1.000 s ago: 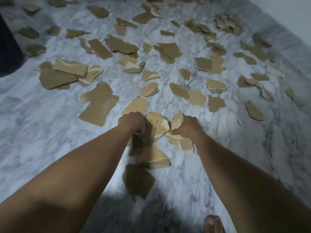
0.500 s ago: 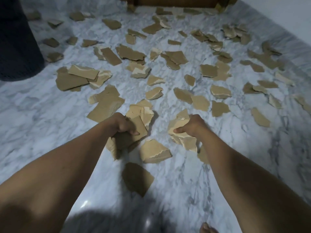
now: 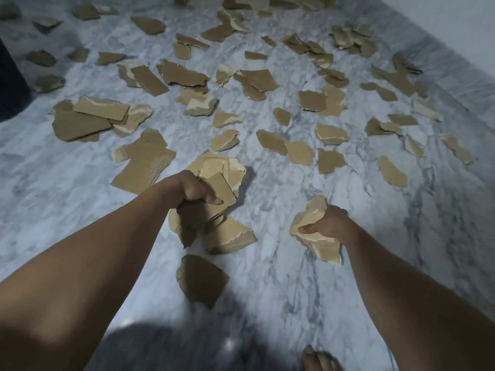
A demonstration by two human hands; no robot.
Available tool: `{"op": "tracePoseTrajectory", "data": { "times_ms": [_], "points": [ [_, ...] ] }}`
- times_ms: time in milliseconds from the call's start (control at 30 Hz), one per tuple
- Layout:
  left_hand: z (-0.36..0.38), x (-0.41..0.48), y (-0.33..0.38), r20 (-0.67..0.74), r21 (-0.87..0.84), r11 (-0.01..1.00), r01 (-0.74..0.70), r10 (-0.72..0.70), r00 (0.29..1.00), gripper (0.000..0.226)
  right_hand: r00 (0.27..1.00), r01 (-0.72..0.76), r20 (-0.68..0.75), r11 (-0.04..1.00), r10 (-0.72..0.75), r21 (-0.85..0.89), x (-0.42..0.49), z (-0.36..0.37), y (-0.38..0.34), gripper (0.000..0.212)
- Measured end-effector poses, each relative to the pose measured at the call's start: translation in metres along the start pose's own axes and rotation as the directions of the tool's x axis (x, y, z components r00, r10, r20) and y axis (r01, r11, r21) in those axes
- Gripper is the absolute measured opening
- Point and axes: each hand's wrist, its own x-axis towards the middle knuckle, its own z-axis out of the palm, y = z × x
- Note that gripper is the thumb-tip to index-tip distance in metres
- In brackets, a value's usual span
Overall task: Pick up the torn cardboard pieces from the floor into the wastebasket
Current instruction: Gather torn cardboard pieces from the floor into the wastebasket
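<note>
1. Currently the left hand (image 3: pixel 191 187) is curled round a thick stack of cardboard pieces (image 3: pixel 221 180), its thumb laid across the front sheet. The right hand (image 3: pixel 328 223) clenches a smaller crumpled bundle (image 3: pixel 312 232). Both loads hang above the marble floor (image 3: pixel 294 285).
2. Judging by that, the step in hand is carrying two full handfuls to the wastebasket. The dark object (image 3: pixel 10 76) at the left edge is probably it, though too little shows to be sure.
3. Squeeze the left stack firmly before moving: its lower sheets fan out beneath the fist and look ready to slip.
4. Tuck in the right bundle's lowest sheet, which dangles under the knuckles.
5. Carry both loads low, and let go only once each hand is directly over the opening, so nothing drops beside it.
6. Many pieces lie uncollected. A torn piece (image 3: pixel 235 236) appears to rest on the floor just below the left stack, a darker piece (image 3: pixel 201 279) lies nearer the bare toes (image 3: pixel 318 360), and dozens are scattered beyond. The job looks barely begun, so the two near pieces make a sensible next handful.
</note>
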Motion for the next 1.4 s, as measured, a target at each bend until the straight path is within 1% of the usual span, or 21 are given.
{"op": "tracePoseTrajectory", "data": {
  "times_ms": [100, 167, 267, 300, 333, 400, 467, 500, 567, 667, 700, 767, 867, 933, 1000, 1100, 1167, 1233, 1300, 1367, 1400],
  "points": [
    [0.0, -0.001, -0.007, 0.037, 0.021, 0.999, 0.03, -0.031, 0.999, 0.089, 1.0, 0.018, 0.005, 0.987, -0.019, 0.157, 0.002, -0.001, -0.002, 0.119],
    [-0.006, -0.006, -0.012, 0.069, 0.032, 0.999, 0.04, -0.042, 0.997, 0.089, 0.997, 0.07, 0.021, 0.979, -0.075, 0.19, 0.001, -0.008, -0.01, 0.125],
    [-0.018, -0.018, -0.022, 0.116, 0.049, 0.997, 0.062, -0.067, 0.991, 0.071, 0.975, 0.16, 0.133, 0.979, -0.176, 0.125, -0.009, -0.022, -0.04, 0.128],
    [-0.022, -0.023, -0.027, 0.117, 0.054, 0.995, 0.08, -0.086, 0.989, 0.068, 0.961, 0.194, 0.182, 0.977, -0.207, 0.09, -0.014, -0.025, -0.055, 0.13],
    [-0.025, -0.028, -0.032, 0.106, 0.056, 0.993, 0.102, -0.107, 0.989, 0.071, 0.944, 0.227, 0.232, 0.972, -0.235, 0.063, -0.02, -0.025, -0.07, 0.132],
    [-0.033, -0.034, -0.045, 0.068, 0.054, 0.988, 0.145, -0.149, 0.986, 0.083, 0.901, 0.292, 0.325, 0.956, -0.288, 0.036, -0.03, -0.015, -0.102, 0.125],
    [-0.04, -0.041, -0.057, 0.042, 0.018, 0.981, 0.191, -0.191, 0.981, 0.079, 0.859, 0.38, 0.384, 0.924, -0.338, -0.036, -0.042, 0.004, -0.131, 0.101],
    [-0.043, -0.044, -0.064, 0.038, 0.001, 0.977, 0.213, -0.213, 0.976, 0.075, 0.849, 0.414, 0.391, 0.907, -0.356, -0.073, -0.047, 0.016, -0.143, 0.095],
    [-0.048, -0.05, -0.076, 0.04, 0.002, 0.97, 0.241, -0.241, 0.97, 0.074, 0.86, 0.448, 0.344, 0.881, -0.378, -0.152, -0.055, 0.041, -0.159, 0.094],
    [-0.052, -0.061, -0.088, 0.055, 0.096, 0.967, 0.238, -0.244, 0.968, 0.08, 0.891, 0.449, 0.204, 0.854, -0.406, -0.264, -0.064, 0.068, -0.166, 0.083],
    [-0.052, -0.063, -0.091, 0.067, 0.127, 0.965, 0.232, -0.241, 0.968, 0.079, 0.896, 0.44, 0.188, 0.858, -0.401, -0.266, -0.065, 0.071, -0.167, 0.078],
    [-0.049, -0.069, -0.091, 0.088, 0.23, 0.952, 0.202, -0.227, 0.97, 0.074, 0.902, 0.426, 0.197, 0.864, -0.383, -0.268, -0.067, 0.069, -0.169, 0.077],
    [-0.039, -0.076, -0.083, 0.089, 0.478, 0.869, 0.128, -0.193, 0.977, 0.063, 0.898, 0.43, 0.228, 0.864, -0.377, -0.262, -0.061, 0.065, -0.17, 0.078],
    [-0.03, -0.079, -0.074, 0.122, 0.591, 0.804, 0.059, -0.161, 0.979, 0.054, 0.9, 0.423, 0.224, 0.872, -0.374, -0.246, -0.057, 0.061, -0.169, 0.082],
    [-0.019, -0.083, -0.063, 0.179, 0.676, 0.736, -0.033, -0.121, 0.976, 0.051, 0.911, 0.405, 0.177, 0.887, -0.372, -0.22, -0.056, 0.051, -0.17, 0.09],
    [0.004, -0.09, -0.042, 0.264, 0.723, 0.662, -0.198, 0.0, 0.965, 0.049, 0.923, 0.385, 0.096, 0.909, -0.373, -0.163, -0.055, 0.03, -0.173, 0.092],
    [0.026, -0.09, -0.035, 0.287, 0.744, 0.608, -0.278, 0.085, 0.954, 0.062, 0.926, 0.377, 0.049, 0.915, -0.374, -0.143, -0.054, 0.019, -0.174, 0.09],
    [0.047, -0.087, -0.037, 0.273, 0.814, 0.494, -0.306, 0.141, 0.952, 0.074, 0.924, 0.381, 0.014, 0.916, -0.383, -0.125, -0.054, 0.014, -0.175, 0.096],
    [0.064, -0.085, -0.043, 0.266, 0.859, 0.401, -0.32, 0.184, 0.946, 0.076, 0.915, 0.4, -0.013, 0.912, -0.402, -0.09, -0.055, 0.013, -0.178, 0.101],
    [0.071, -0.086, -0.045, 0.281, 0.869, 0.35, -0.35, 0.231, 0.931, 0.077, 0.907, 0.418, -0.031, 0.907, -0.42, -0.047, -0.056, 0.015, -0.179, 0.106],
    [0.072, -0.084, -0.046, 0.29, 0.864, 0.349, -0.364, 0.247, 0.925, 0.078, 0.904, 0.426, -0.037, 0.904, -0.427, -0.027, -0.056, 0.016, -0.181, 0.107]
  ]
}}
